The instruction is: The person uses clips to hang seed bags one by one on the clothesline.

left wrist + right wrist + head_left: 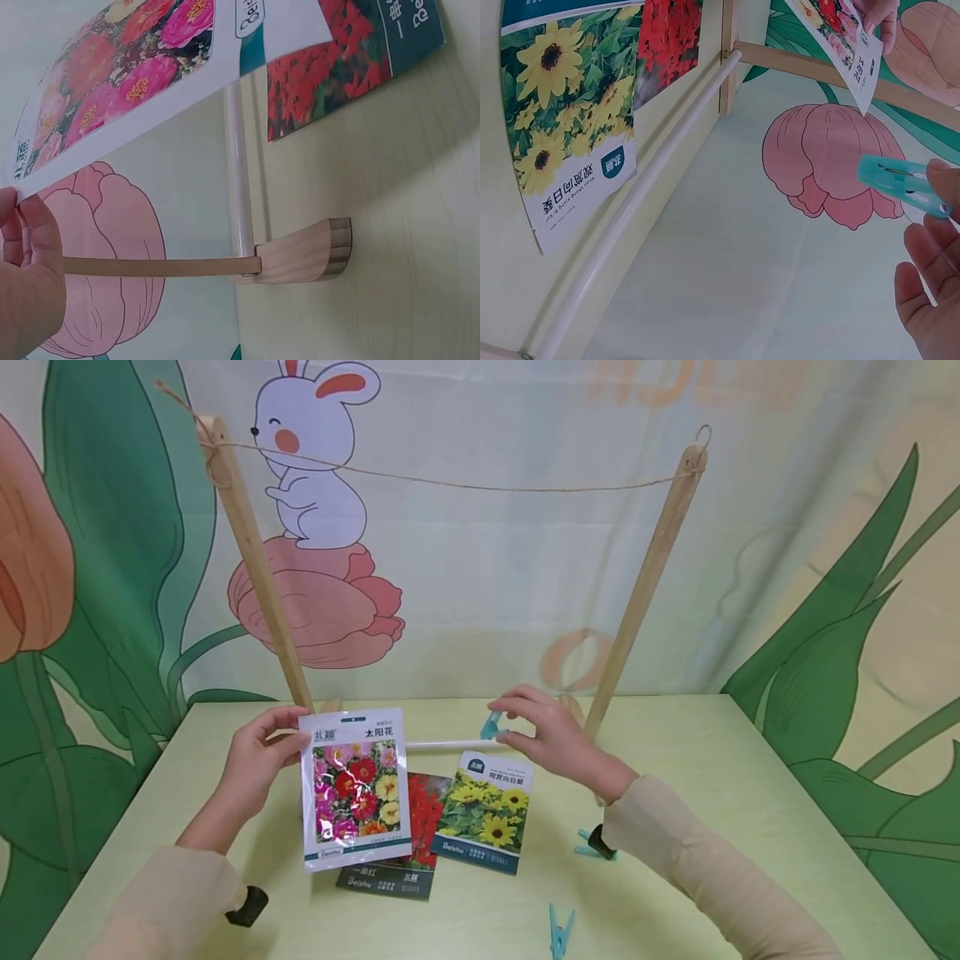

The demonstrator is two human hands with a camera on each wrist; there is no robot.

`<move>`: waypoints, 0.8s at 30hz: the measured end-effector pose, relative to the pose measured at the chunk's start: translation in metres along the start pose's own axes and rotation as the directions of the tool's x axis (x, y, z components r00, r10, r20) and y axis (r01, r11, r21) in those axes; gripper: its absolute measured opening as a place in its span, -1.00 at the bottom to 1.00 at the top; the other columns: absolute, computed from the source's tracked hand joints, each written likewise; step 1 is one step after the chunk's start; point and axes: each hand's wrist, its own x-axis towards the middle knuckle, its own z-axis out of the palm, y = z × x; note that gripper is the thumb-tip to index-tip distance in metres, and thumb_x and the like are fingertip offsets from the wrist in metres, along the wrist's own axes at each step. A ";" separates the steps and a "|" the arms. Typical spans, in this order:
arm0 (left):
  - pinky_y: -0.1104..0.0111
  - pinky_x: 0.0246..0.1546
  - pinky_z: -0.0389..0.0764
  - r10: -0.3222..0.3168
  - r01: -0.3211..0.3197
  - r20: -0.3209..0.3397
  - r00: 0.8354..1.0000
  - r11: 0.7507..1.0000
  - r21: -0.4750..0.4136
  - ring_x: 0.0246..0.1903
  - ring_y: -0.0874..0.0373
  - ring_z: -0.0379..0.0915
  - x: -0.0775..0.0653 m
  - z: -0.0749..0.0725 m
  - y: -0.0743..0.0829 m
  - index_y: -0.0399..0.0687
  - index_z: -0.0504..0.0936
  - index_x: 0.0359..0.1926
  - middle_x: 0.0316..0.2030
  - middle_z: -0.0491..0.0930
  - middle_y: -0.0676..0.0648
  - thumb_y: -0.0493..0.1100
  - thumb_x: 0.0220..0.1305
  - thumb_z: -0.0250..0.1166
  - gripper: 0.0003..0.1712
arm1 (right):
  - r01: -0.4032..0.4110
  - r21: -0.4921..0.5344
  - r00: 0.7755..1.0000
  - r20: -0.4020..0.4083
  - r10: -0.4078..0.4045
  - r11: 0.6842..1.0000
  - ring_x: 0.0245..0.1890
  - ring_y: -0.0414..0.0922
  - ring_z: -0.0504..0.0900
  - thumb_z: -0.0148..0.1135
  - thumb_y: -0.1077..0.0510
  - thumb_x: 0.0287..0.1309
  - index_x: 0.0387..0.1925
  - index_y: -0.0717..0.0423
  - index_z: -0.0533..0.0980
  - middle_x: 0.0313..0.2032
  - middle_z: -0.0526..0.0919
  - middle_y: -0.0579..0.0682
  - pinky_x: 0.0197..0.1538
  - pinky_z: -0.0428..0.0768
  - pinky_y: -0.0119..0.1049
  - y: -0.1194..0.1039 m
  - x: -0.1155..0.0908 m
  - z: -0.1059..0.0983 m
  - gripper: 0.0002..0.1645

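My left hand (pixel 258 756) pinches the upper left edge of a white seed packet (pixel 356 789) with a picture of mixed red, pink and yellow flowers, held up above the table. Between thumb and fingers of my right hand (pixel 555 735) is a teal clothespin (pixel 491 725); the right wrist view shows that clothespin (pixel 894 177) from the side. Below lie a sunflower seed packet (pixel 487 810) and, partly hidden under the held one, a red-flower seed packet (pixel 423 818). A thin twine (pixel 480 487) runs between two wooden posts, above both hands.
The left wooden post (pixel 258 568) and right wooden post (pixel 648 585) stand at the back, joined low down by a white rod (pixel 450 744). Two more teal clothespins lie on the table: one clothespin (pixel 558 933) near the front, another clothespin (pixel 587 845) partly behind the right wrist.
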 end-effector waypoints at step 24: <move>0.53 -0.24 0.54 0.048 -0.049 -0.008 0.999 0.999 -0.018 -0.15 0.10 0.36 0.006 0.000 0.017 -0.08 0.40 0.04 -0.16 0.33 0.06 -0.17 0.22 0.10 -0.65 | 0.045 -0.012 0.998 -0.037 -0.046 0.999 -0.23 -0.13 0.52 0.28 0.24 -0.07 -0.08 0.16 0.48 -0.16 0.52 0.01 -0.21 0.54 -0.33 -0.003 0.017 -0.011 -0.59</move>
